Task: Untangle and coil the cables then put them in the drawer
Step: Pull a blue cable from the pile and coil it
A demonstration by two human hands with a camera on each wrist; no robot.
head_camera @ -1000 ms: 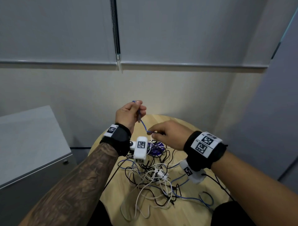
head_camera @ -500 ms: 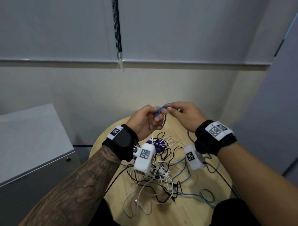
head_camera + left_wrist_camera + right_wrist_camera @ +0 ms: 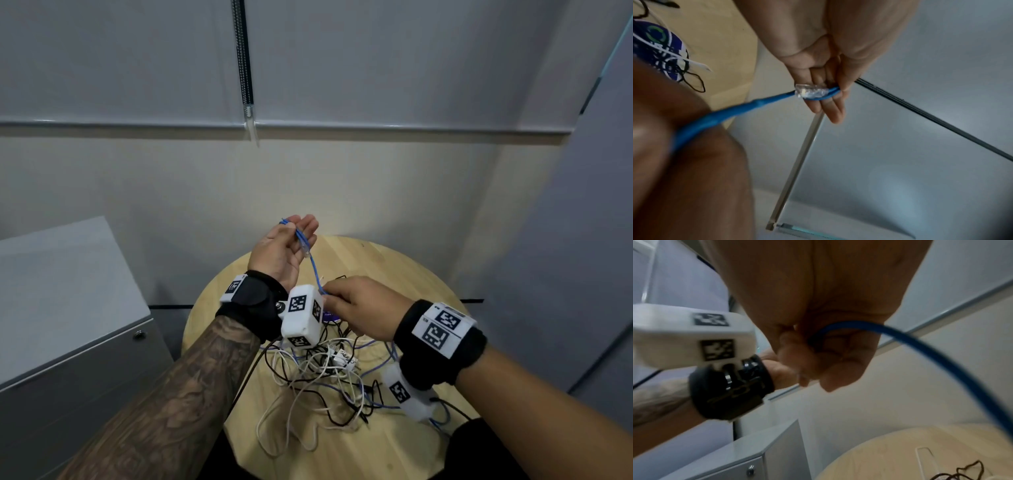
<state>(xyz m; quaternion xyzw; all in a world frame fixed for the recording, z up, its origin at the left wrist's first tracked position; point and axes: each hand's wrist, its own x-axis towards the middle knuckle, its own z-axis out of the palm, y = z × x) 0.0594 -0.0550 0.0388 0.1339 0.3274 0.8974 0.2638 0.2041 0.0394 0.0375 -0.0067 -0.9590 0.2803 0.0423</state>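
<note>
My left hand (image 3: pixel 284 246) is raised palm-up above the far side of the round wooden table (image 3: pixel 394 270). Its thumb pins a small loop of the blue cable (image 3: pixel 313 269) against the fingers, and the clear plug (image 3: pixel 306 252) hangs at the palm. The left wrist view shows the plug (image 3: pixel 810 93) and the blue cable (image 3: pixel 731 112) running down from that hand (image 3: pixel 824 78). Lower down, my right hand (image 3: pixel 359 305) pinches the same blue cable (image 3: pixel 920 345) in curled fingers (image 3: pixel 818 350). A tangle of white, black and blue cables (image 3: pixel 325 373) lies on the table beneath both hands.
A grey drawer cabinet (image 3: pixel 68 308) with a round lock (image 3: pixel 138 334) stands left of the table, drawer closed. A purple round item (image 3: pixel 331 316) lies under the tangle. A wall and window blinds are behind. A grey partition stands at the right.
Half a second ago both hands met at the cable loop. Now my right hand has slid down the blue cable toward the table, and my left hand has turned palm-up holding the loop.
</note>
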